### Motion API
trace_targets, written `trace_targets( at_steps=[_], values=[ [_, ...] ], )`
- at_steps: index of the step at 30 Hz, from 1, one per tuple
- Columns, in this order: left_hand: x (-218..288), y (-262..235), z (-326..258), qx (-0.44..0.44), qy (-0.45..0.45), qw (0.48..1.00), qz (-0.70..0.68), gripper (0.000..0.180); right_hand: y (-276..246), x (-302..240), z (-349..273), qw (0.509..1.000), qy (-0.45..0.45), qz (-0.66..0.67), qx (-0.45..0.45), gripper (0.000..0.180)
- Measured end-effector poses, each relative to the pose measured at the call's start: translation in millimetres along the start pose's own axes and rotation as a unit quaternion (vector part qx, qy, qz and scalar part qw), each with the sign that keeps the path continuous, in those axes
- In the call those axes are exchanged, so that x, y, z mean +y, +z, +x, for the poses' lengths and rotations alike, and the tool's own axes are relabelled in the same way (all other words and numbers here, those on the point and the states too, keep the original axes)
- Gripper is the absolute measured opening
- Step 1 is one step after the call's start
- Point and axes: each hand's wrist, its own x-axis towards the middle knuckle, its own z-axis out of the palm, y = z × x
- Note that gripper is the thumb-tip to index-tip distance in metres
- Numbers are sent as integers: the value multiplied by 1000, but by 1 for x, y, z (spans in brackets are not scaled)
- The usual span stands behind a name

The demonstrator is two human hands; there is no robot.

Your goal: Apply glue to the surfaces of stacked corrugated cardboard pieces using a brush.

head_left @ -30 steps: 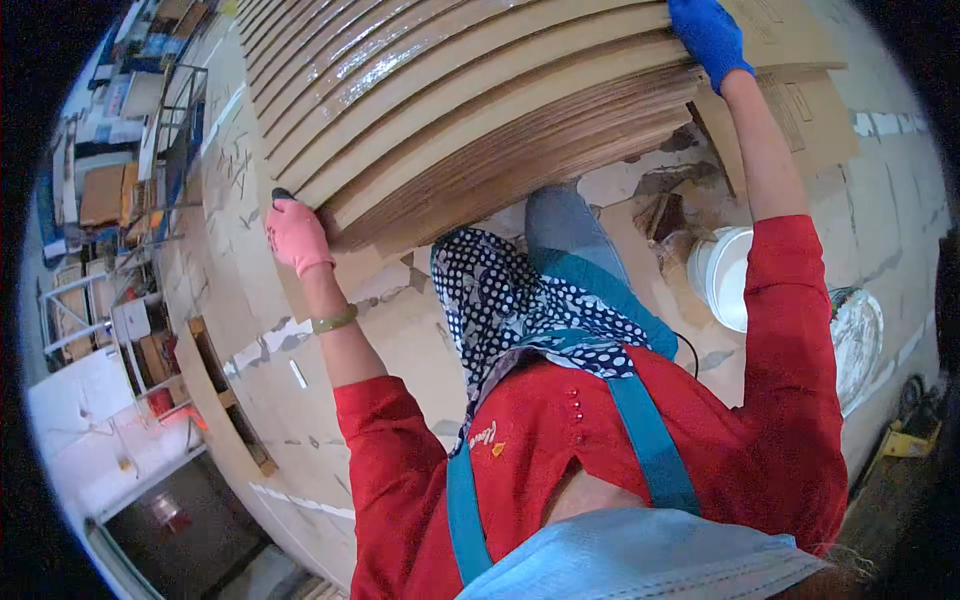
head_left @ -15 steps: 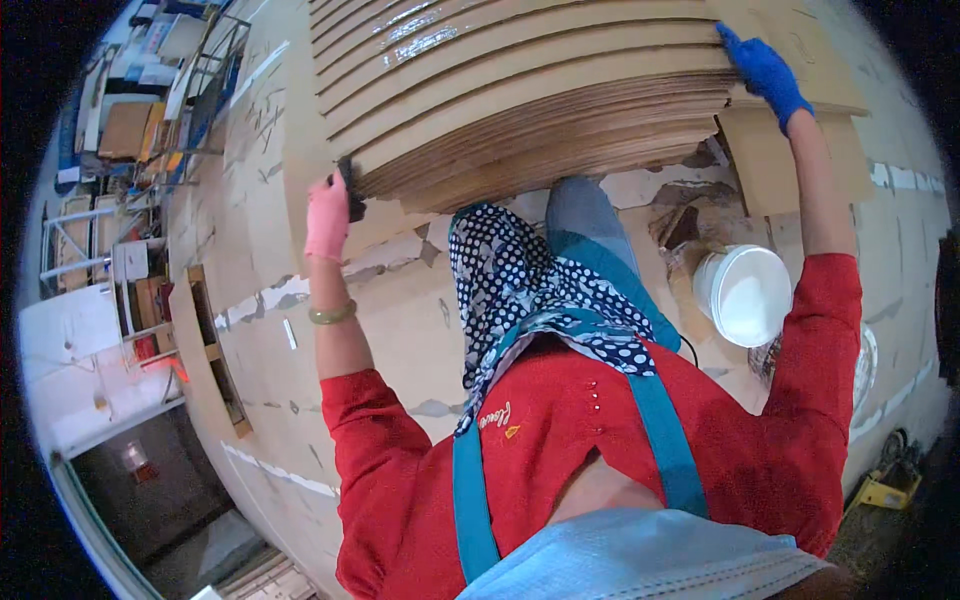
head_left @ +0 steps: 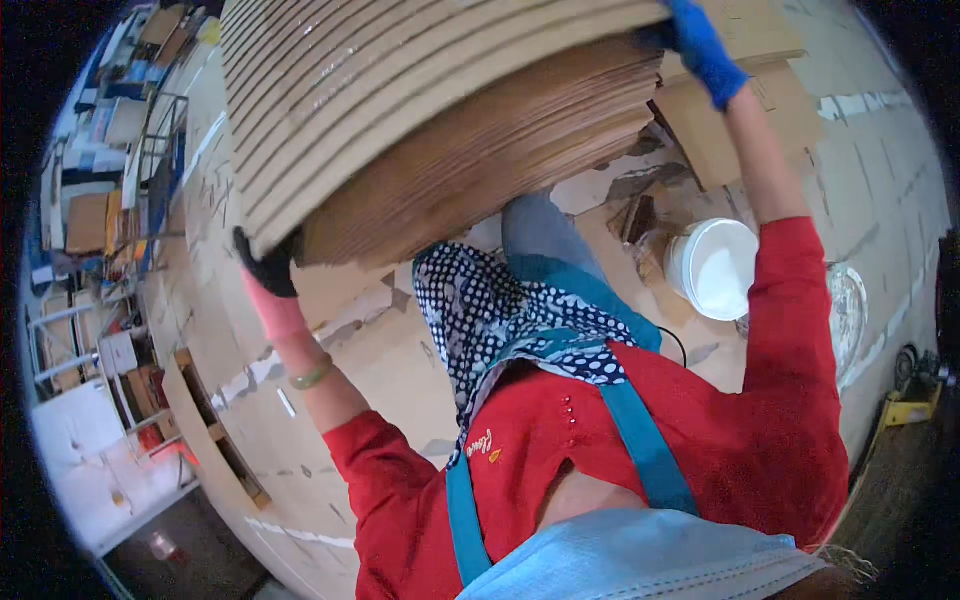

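A large stack of brown flat cardboard sheets point(head_left: 480, 180) lies in front of me, its upper sheets fanned in overlapping rows. My left hand point(head_left: 268, 270), in a pink glove with black fingers, is closed on the near left corner of the upper sheets. At their right corner my right hand point(head_left: 708, 55), in a blue glove, grips the edge with its fingers partly hidden. The held sheets look tilted above the lower ones, whose layered edges show underneath.
A white bucket point(head_left: 718, 268) stands right of my legs. More cardboard point(head_left: 745, 125) lies beyond the stack's right side. Shelving with boxes point(head_left: 100, 210) lines the far left, and a wooden frame point(head_left: 212, 425) lies on the floor. Something yellow point(head_left: 908, 408) sits at the far right.
Both hands have moved left in view, and the left has closed on the sheets' corner. The upper sheets have shifted left and look raised. The whole view has turned slightly.
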Motion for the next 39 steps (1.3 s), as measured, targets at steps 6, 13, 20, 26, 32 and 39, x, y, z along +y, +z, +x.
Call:
trace_targets(
  at_steps=[6, 13, 20, 26, 32, 39],
  values=[
    [-12, 59, 9, 197, 77, 949, 234, 33, 85, 63, 10, 946, -118, -10, 302, 45],
    [-2, 78, 20, 189, -62, 806, 557, 36, 54, 2, 12, 980, 33, -124, 152, 45],
    [-7, 46, 30, 138, -14, 791, 596, 41, 33, -11, 12, 992, 87, 11, 92, 53],
    [38, 40, 35, -12, -77, 835, 544, 45, 1, -8, 19, 991, -83, -88, 55, 43],
    [-13, 48, 84, -38, -92, 970, 222, 50, 63, 15, 65, 954, -209, -142, 163, 34],
    [-34, 47, 85, 115, -71, 880, 456, 61, 104, -5, 69, 979, -45, 88, 180, 30]
  ],
)
